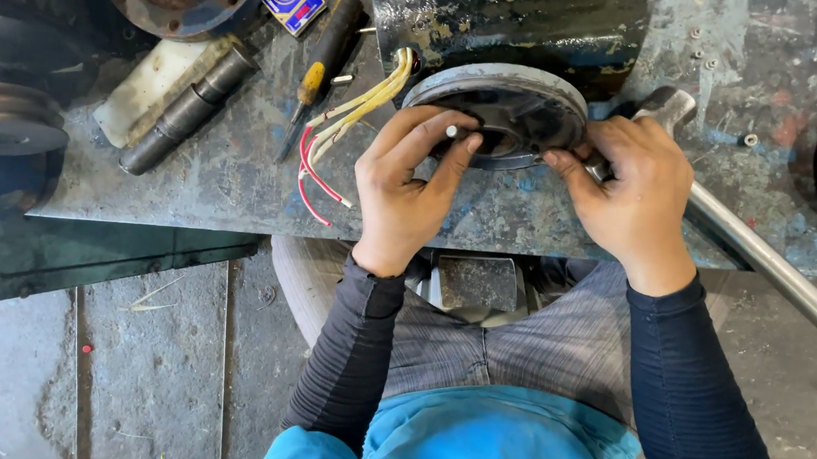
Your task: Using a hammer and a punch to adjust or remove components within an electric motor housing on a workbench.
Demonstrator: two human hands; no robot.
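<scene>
Your left hand [402, 187] is pinching a small metal pin [452, 131] against the round end cover [520, 109] on the motor body [506, 23], at the worktop's [194, 179] near edge. Your right hand [633, 191] is gripping the cover's right rim. Yellow and red wires [339, 131] are crowding the left side; a steel rod [757, 256] is running under your right hand. Your fingers are hiding the cover's lower edge.

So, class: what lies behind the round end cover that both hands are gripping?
Behind the round end cover sits a dark motor body, with yellow and red wires emerging beside it. The hands and cover hide the joint itself.
</scene>
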